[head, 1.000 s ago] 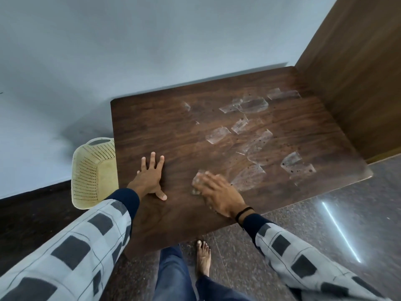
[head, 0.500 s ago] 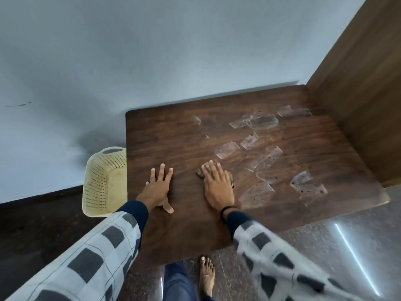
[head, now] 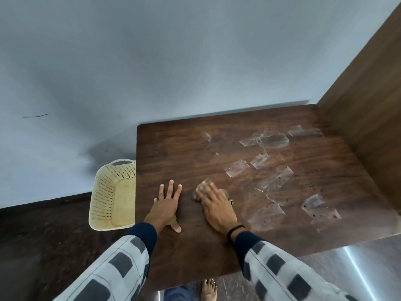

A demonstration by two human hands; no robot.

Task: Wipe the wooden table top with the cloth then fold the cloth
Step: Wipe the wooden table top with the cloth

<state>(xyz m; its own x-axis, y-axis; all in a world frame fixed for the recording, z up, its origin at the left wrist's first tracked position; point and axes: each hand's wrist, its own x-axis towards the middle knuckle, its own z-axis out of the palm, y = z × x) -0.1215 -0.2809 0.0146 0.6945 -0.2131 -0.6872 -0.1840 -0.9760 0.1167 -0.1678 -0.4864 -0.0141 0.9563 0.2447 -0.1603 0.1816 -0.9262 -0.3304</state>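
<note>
Left hand [head: 166, 206] flat on the wooden desk [head: 178, 148], fingers [head: 171, 187] spread, right hand [head: 217, 208] just beside it pressing a small crumpled cloth [head: 200, 189] onto the desk, fingers straight and together, cream basket [head: 112, 196] at the desk's left edge

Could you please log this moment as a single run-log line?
phase: wiping | right hand presses small crumpled brownish cloth on dark wooden table top | left hand flat on table top | fold: not yet done

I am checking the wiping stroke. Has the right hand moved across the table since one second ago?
Yes. The right hand, pressing the cloth, slid left along the table, away from the pale patches and nearer the left hand.
</note>
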